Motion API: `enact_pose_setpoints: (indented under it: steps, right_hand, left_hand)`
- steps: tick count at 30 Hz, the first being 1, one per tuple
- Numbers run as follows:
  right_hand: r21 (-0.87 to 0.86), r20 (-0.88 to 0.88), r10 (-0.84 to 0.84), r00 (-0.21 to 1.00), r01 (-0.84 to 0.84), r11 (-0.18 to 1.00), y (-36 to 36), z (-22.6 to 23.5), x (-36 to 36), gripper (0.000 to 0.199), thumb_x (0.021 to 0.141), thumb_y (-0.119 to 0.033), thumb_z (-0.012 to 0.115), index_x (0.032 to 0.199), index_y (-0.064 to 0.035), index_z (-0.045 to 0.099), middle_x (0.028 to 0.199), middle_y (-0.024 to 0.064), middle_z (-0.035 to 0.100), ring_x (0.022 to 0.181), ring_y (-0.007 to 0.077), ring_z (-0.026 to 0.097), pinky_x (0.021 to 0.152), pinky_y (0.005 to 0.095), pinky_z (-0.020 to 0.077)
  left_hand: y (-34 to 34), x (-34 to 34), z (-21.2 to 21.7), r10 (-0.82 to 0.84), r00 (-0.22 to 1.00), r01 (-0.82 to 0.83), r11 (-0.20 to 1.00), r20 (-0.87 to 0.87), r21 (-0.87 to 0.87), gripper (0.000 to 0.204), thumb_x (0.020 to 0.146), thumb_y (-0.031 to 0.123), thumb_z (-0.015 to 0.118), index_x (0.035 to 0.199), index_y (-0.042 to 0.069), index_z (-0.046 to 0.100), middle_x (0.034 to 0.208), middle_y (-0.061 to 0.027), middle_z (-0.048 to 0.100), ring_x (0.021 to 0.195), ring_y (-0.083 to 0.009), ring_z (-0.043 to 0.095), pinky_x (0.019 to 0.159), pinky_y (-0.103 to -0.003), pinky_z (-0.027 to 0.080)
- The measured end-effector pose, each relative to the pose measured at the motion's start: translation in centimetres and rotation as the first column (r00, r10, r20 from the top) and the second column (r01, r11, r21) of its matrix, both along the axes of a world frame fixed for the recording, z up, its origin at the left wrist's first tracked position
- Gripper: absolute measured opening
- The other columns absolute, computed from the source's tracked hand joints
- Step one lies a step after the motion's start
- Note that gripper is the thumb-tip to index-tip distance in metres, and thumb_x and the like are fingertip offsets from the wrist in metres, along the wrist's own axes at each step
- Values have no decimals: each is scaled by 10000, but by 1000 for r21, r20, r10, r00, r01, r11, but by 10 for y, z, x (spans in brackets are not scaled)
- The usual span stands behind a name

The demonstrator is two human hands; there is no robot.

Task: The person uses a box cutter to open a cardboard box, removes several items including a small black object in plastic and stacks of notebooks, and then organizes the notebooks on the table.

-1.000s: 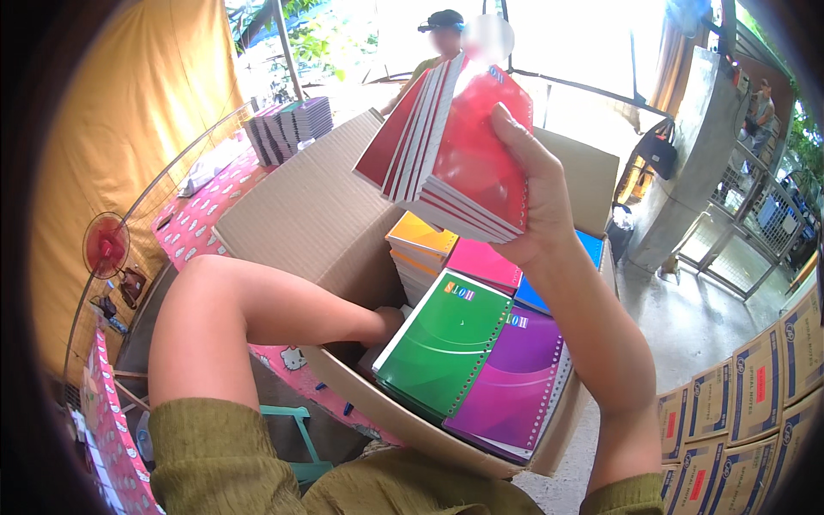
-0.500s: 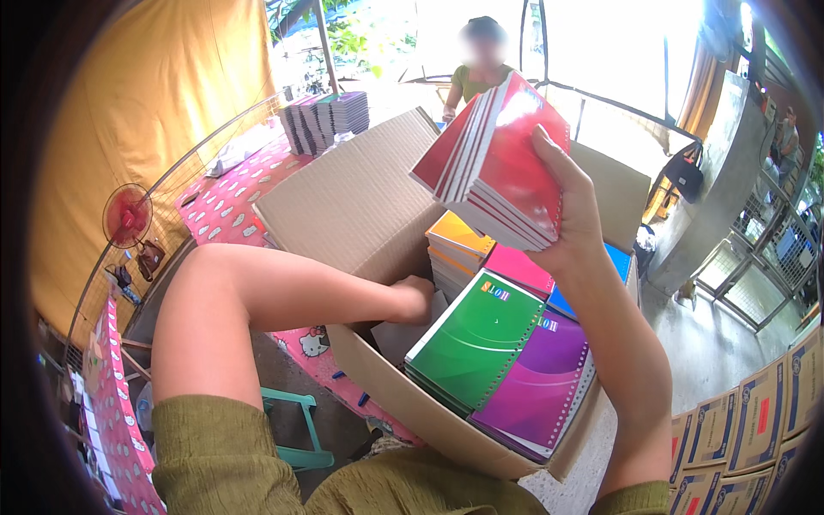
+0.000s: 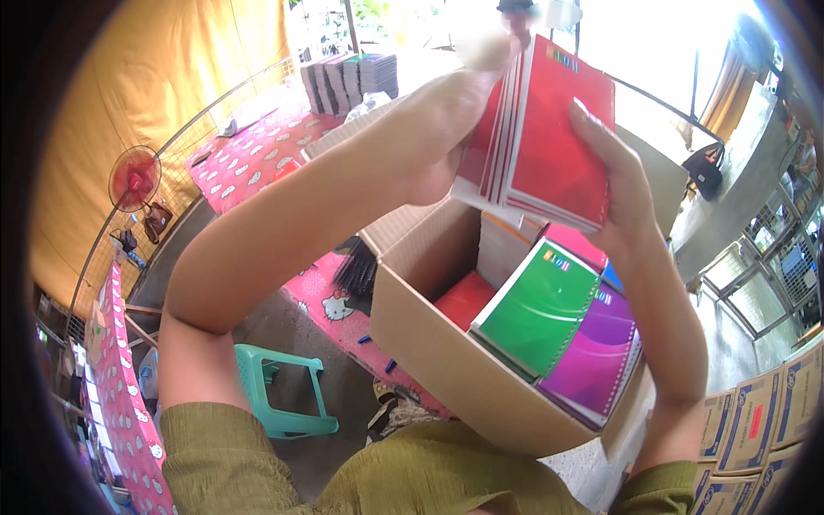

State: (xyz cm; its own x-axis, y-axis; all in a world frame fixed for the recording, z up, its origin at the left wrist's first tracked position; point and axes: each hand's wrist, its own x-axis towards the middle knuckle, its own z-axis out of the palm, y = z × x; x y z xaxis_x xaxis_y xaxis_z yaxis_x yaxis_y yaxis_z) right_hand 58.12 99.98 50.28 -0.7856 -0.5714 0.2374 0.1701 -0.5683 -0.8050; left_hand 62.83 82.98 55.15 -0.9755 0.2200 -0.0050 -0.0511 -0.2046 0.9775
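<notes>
A stack of red spiral notebooks (image 3: 562,129) is held up above an open cardboard box (image 3: 412,318). My right hand (image 3: 625,176) is closed round the stack's right side, thumb on the top cover. My left hand (image 3: 446,129), blurred, presses on the stack's left edge, its fingers partly hidden. In the box, a green notebook (image 3: 541,296) and a purple notebook (image 3: 592,352) top the near stacks. Pink notebooks (image 3: 577,245) and blue ones (image 3: 612,276) show behind them, partly covered by my right arm. A red notebook (image 3: 466,299) lies lower in the left gap.
Tall notebook stacks (image 3: 348,83) stand on a table with a pink patterned cloth (image 3: 257,154). A green plastic stool (image 3: 283,395) is at lower left, a red fan (image 3: 136,178) by the yellow curtain. Closed cartons (image 3: 747,421) are piled at lower right.
My left hand has come up out of the box to the red notebooks. A red notebook now shows in the gap where that hand was. The held stack has turned and moved right.
</notes>
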Motion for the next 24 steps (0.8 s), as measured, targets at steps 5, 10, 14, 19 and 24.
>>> enact_pose_setpoints:
  steps: [5,10,14,19,24]
  right_hand:
    - [79,-159,-105,982,119,990,-32,23,16,362,851,-229,610,1133,-22,517,1047,102,600,917,175,616,777,300,522]
    - [206,-274,9,962,49,977,-67,47,25,400,850,-195,609,1181,-19,470,1147,81,552,1004,177,580,808,322,510]
    - [469,-273,-56,960,184,864,-110,62,25,516,869,-425,548,1158,-5,467,1050,119,602,843,202,642,773,311,532]
    - [264,-937,346,49,747,610,-112,98,29,644,833,-539,464,1291,-91,407,1243,148,486,1053,261,540,841,365,469]
    - [276,-956,242,168,797,536,-105,79,29,701,796,-579,492,1299,-101,398,1276,132,461,1093,234,512,835,341,460]
  left_hand:
    - [-6,8,-4,120,968,-123,992,-220,-1,594,761,458,673,1118,9,517,1026,-125,591,895,-206,616,782,-331,519]
    - [-35,27,-12,178,906,-123,979,-383,163,519,792,347,686,1139,6,509,1040,-99,595,905,-177,614,793,-322,516]
    - [-67,41,-16,339,890,-274,932,-305,236,396,884,287,574,1174,26,507,1100,-84,596,987,-182,592,840,-328,498]
    - [-179,30,-1,229,881,28,849,-415,528,344,880,225,569,1155,24,523,1087,-137,613,959,-247,616,849,-423,512]
    - [-295,-37,-25,595,801,-468,692,-67,549,395,752,208,726,1061,25,560,1025,-114,630,939,-282,608,827,-481,506]
